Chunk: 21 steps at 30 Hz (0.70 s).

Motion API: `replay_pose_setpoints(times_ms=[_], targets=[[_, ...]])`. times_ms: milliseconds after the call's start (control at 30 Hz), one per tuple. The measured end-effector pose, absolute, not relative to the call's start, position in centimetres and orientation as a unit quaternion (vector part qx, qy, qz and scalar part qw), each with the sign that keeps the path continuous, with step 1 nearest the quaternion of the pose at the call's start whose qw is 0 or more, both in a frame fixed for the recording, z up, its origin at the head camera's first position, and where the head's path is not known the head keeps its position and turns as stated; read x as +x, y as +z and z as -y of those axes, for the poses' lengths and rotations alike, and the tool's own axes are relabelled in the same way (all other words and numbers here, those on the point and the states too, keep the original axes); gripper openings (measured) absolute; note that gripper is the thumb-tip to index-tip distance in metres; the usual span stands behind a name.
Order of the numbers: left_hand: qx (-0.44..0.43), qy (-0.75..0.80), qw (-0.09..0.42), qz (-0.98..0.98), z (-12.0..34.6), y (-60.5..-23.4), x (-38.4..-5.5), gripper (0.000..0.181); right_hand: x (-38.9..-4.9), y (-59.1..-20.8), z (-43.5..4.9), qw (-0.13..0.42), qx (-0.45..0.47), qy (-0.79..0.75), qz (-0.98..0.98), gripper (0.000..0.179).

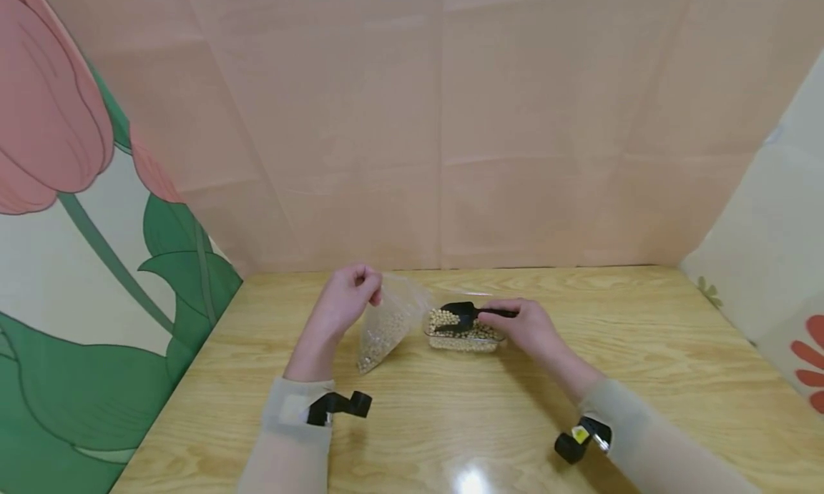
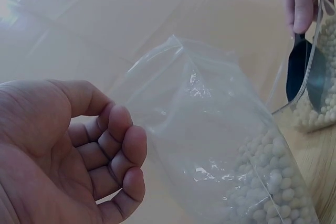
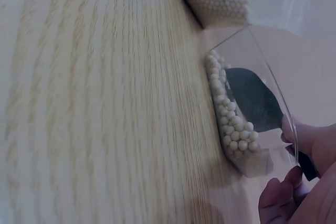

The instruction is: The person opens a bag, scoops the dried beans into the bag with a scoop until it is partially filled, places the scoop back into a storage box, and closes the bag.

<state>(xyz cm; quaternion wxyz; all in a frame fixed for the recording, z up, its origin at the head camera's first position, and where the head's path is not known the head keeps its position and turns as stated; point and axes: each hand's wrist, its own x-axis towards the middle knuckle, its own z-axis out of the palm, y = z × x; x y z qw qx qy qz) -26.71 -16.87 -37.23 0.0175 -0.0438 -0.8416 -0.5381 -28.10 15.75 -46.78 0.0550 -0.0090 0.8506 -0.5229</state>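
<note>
My left hand [image 1: 347,297] pinches the upper edge of a clear plastic bag [image 1: 402,294], which hangs tilted with pale round beads [image 2: 273,182] gathered at its bottom. Right of the bag stands a clear rectangular container [image 1: 428,333] with more pale beads [image 3: 231,124] in it. With my right hand [image 1: 528,327] I grip the handle of a black scoop [image 1: 460,309], its blade inside the container among the beads. In the right wrist view the scoop [image 3: 254,98] shows through the container's wall. The tip of the blade is partly hidden by beads.
Everything stands on a light wood-grain table [image 1: 412,422]. A pinkish cloth backdrop [image 1: 438,158] rises behind its far edge. A flower-printed panel [image 1: 116,322] borders the left, and a pale printed panel [image 1: 772,279] the right.
</note>
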Motion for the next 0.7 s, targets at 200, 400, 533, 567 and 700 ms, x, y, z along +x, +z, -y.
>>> replay_pose_setpoints(times_ms=[200,400,533,567,700], targets=[[-0.044,-0.537,0.015,0.842,16.9,-37.2,-26.7,0.024,-28.0,-47.1,-16.7,0.064,0.001,-0.535,-0.842,0.050],[-0.050,-0.538,0.017,0.841,16.8,-37.4,-26.8,0.024,-27.8,-47.6,-17.2,0.065,0.013,-0.557,-0.828,0.055],[-0.056,-0.538,0.020,0.841,16.8,-37.5,-27.0,0.025,-27.8,-47.8,-17.5,0.066,0.022,-0.583,-0.810,0.059],[-0.056,-0.537,0.020,0.842,16.8,-37.5,-27.0,0.025,-27.8,-47.8,-17.5,0.069,0.025,-0.592,-0.803,0.059],[-0.057,-0.537,0.017,0.842,16.7,-37.6,-26.9,0.025,-27.7,-47.3,-17.8,0.076,0.029,-0.611,-0.788,0.061]])
